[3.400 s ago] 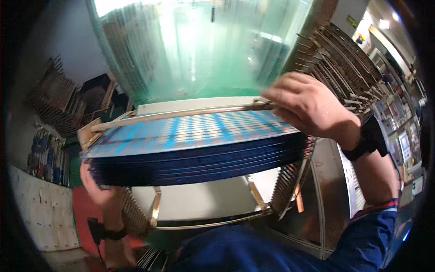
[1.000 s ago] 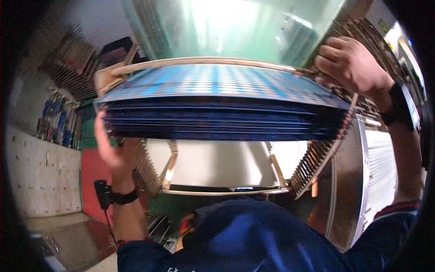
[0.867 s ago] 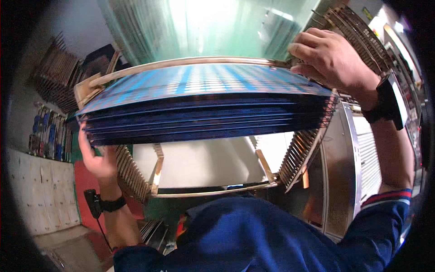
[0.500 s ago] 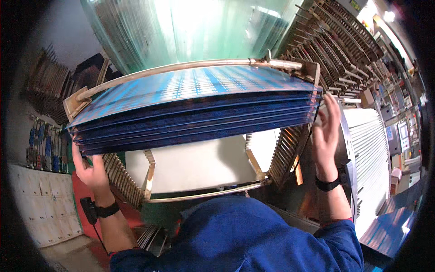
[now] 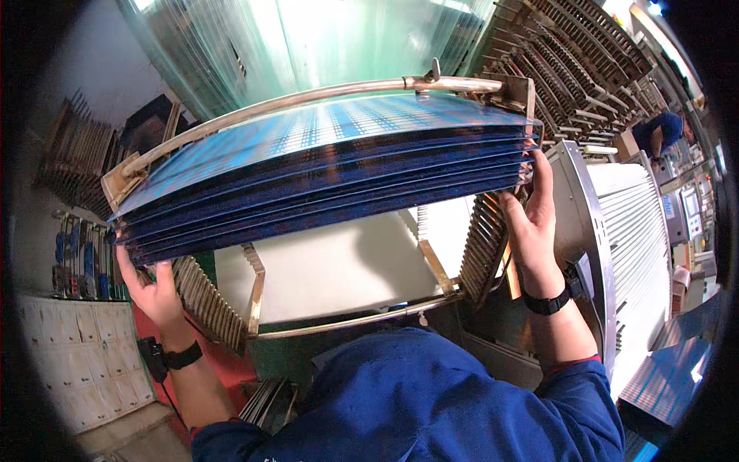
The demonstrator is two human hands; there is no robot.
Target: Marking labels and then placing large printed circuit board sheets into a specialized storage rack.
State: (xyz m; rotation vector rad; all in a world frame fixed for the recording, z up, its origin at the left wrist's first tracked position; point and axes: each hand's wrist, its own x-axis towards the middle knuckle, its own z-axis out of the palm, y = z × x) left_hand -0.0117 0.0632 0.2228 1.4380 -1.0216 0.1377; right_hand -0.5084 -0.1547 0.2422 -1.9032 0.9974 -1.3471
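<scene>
Several thin, dark blue panels [image 5: 339, 165] lie layered with small gaps in a slotted metal rack [image 5: 269, 108]; the top one shows a light blue printed pattern. At their left end my left hand [image 5: 156, 292] is closed, with its fingers along the edges and its thumb in front at the lowest panel. My right hand [image 5: 533, 235] grips their right end, its fingers up along the edges and its thumb below the front corner. Parts of the fingers on both hands are hidden behind the panels. Each wrist has a black band, the left with a small device on it.
A white board [image 5: 346, 269] lies within the rack's lower part, between the ribbed side walls [image 5: 208, 300]. To the right stands a metal-framed holder of white sheets [image 5: 627, 223]. More ribbed racks [image 5: 562, 69] are behind it. White lockers [image 5: 88, 354] stand at the left. Another person [image 5: 660, 132] is at the far right.
My right hand has moved left and closed in on the panels' right ends. My left hand stays at the left end. Another person has come into view at the far right.
</scene>
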